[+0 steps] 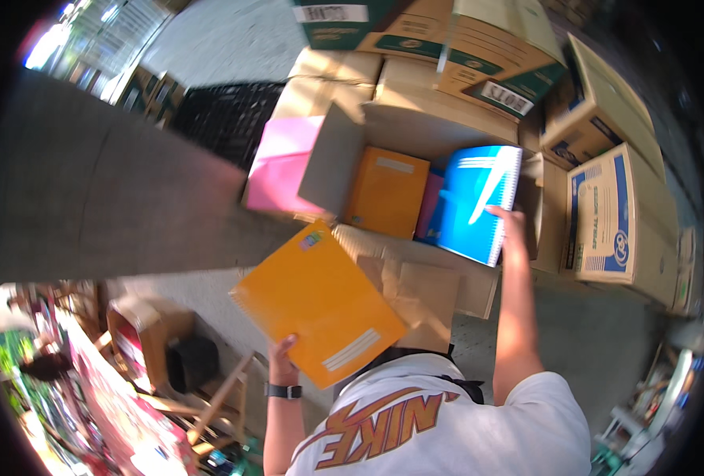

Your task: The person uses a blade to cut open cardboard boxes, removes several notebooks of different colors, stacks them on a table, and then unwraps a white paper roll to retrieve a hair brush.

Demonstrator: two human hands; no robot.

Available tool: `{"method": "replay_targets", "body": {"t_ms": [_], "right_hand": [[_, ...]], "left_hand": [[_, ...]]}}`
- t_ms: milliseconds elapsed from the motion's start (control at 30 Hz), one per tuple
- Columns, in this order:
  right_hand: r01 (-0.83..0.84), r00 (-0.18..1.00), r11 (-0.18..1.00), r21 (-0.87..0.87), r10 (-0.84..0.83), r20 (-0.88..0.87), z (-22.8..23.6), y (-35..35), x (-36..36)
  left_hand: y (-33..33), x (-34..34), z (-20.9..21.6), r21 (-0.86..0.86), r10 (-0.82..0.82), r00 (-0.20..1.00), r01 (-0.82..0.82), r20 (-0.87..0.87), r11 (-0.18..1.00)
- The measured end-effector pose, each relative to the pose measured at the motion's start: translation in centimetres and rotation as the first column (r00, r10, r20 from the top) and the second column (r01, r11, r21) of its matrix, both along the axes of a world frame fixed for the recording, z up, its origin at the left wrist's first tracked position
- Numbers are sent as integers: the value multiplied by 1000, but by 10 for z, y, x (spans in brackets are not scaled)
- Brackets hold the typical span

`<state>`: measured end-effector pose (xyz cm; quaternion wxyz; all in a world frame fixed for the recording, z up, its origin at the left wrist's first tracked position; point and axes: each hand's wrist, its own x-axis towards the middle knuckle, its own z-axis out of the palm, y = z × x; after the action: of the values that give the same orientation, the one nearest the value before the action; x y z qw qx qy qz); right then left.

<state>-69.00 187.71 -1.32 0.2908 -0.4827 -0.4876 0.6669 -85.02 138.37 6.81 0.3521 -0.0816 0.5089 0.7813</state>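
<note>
My left hand (283, 358) grips the lower edge of an orange spiral notebook (312, 293), held tilted in front of my body. In my right hand (511, 228) is a blue spiral notebook (467, 206), pinched at its white-coiled right edge over the open cardboard box (415, 123). Inside that box another orange notebook (390, 193) lies on the left. A sliver of a purple-pink notebook (429, 208) shows between it and the blue one, which hides the box's right part.
Pink notebooks or sheets (288, 166) lie left of the box. Closed cartons (499, 55) are stacked behind, and a tall carton (606, 214) stands at right. A black plastic crate (229, 119) sits beyond a wide grey pillar (114, 182). Lower left are wooden pieces and a black bin (193, 362).
</note>
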Motion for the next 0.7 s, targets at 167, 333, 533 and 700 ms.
{"method": "replay_targets", "body": {"t_ms": [167, 333, 533, 700], "right_hand": [[-180, 953, 977, -118, 143, -266, 175, -96, -1], [-337, 876, 941, 5, 316, -364, 258, -228, 6], [-658, 708, 747, -95, 570, -416, 272, -465, -26], [-908, 330, 410, 88, 828, -454, 267, -643, -77]], "left_hand": [[-154, 59, 26, 83, 414, 906, -407, -89, 910], [-267, 124, 6, 160, 745, 665, -731, -52, 664], [-423, 276, -39, 188, 964, 260, -951, 55, 245], [-487, 356, -44, 95, 971, -219, -973, -91, -211]]}}
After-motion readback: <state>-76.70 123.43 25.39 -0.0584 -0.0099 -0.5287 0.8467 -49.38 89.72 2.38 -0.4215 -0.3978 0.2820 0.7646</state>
